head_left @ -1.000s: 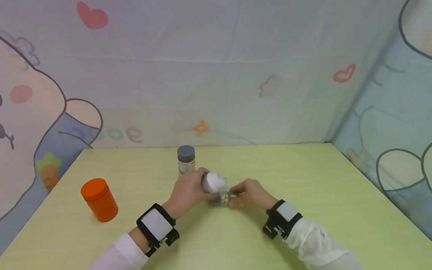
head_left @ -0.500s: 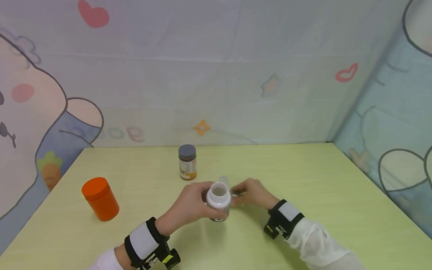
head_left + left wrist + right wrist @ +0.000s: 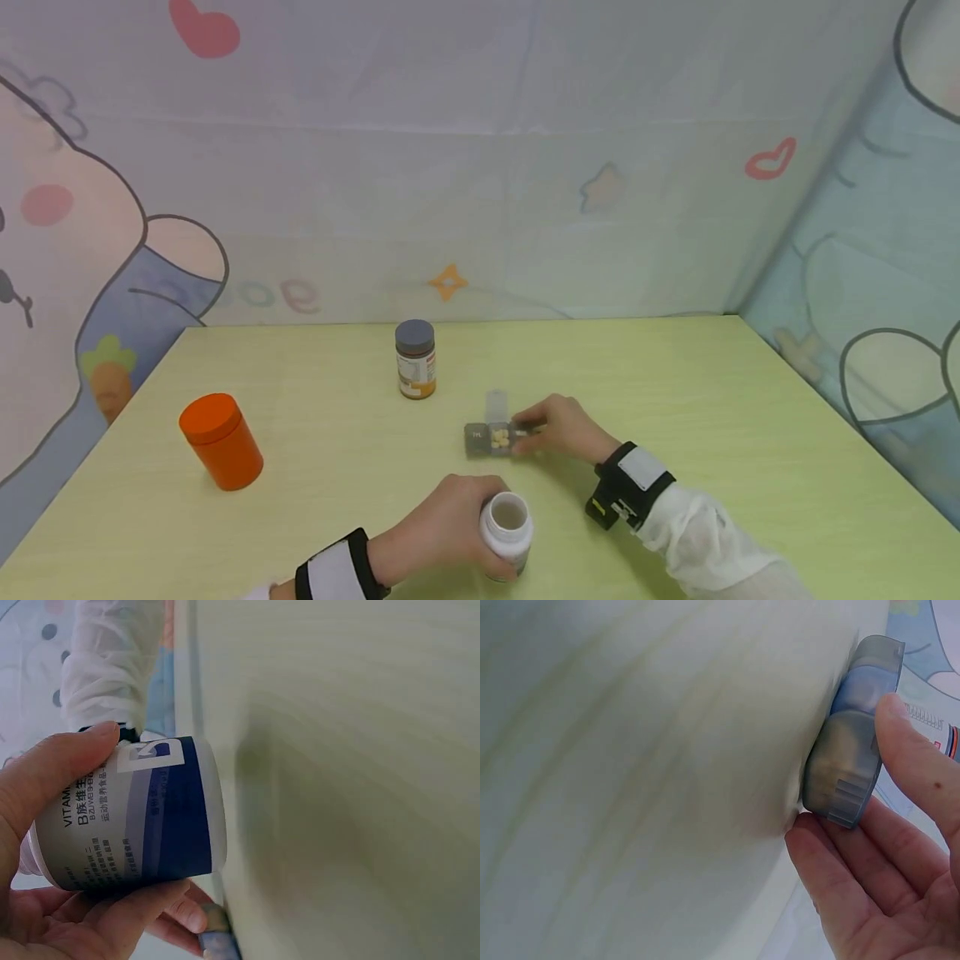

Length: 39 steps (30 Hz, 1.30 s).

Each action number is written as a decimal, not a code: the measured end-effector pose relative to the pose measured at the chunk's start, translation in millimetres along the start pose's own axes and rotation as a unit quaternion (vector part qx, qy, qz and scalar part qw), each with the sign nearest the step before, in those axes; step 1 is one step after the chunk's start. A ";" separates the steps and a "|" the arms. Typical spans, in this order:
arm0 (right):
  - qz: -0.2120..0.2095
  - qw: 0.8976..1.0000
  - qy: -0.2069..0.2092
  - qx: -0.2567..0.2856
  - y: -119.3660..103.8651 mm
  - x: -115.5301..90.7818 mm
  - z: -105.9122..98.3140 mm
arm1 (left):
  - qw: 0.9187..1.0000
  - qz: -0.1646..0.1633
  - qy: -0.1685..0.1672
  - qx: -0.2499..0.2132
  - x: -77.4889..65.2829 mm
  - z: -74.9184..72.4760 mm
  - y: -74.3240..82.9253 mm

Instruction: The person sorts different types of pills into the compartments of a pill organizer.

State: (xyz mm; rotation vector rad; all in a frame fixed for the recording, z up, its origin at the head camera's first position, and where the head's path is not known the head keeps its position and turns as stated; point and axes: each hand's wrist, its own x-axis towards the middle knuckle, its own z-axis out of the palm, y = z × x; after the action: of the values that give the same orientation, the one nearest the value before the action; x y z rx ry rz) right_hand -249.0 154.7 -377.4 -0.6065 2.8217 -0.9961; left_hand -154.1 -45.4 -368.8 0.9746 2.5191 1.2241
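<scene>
My left hand (image 3: 450, 521) grips a white vitamin bottle (image 3: 506, 533) near the front of the table. Its uncapped mouth faces up, and the blue-and-white label (image 3: 172, 817) shows in the left wrist view. Whether its base touches the table, I cannot tell. Farther back, a grey translucent pill organizer (image 3: 477, 440) lies on the table. Its middle compartment has the lid (image 3: 497, 406) raised and holds several pale yellow tablets (image 3: 500, 437). With thumb and fingers, my right hand (image 3: 562, 429) holds the organizer's right end, hiding part of it.
Behind the organizer, to the left, stands a grey-capped bottle (image 3: 416, 367) with a white label. An orange jar (image 3: 222, 442) with its lid on stands at the left of the table (image 3: 322, 433). A printed cloth (image 3: 480, 167) hangs along the back edge.
The white bottle, tipped over the organizer at first, has come upright. My left hand has brought it toward the front of the table. My right hand has stayed on the organizer.
</scene>
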 end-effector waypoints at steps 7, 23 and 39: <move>0.008 1.000 0.001 -0.009 -0.2 0.8 1.7 | 1.000 -0.007 0.008 -0.004 1.4 11.0 -10.6; 0.012 0.999 0.032 -0.036 -2.7 -25.1 -38.5 | 1.000 -0.011 0.005 -0.018 4.4 11.3 -15.2; 0.032 0.993 0.011 -0.116 40.1 -82.8 -45.6 | 0.999 -0.017 0.003 -0.036 5.1 13.1 -15.2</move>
State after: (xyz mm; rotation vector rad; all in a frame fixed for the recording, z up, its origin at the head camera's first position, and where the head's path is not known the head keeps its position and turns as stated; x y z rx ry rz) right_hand -196.2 242.5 -370.4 -0.5232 2.9796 -0.6734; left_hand -159.9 -40.6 -388.1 0.9097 2.4673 1.2995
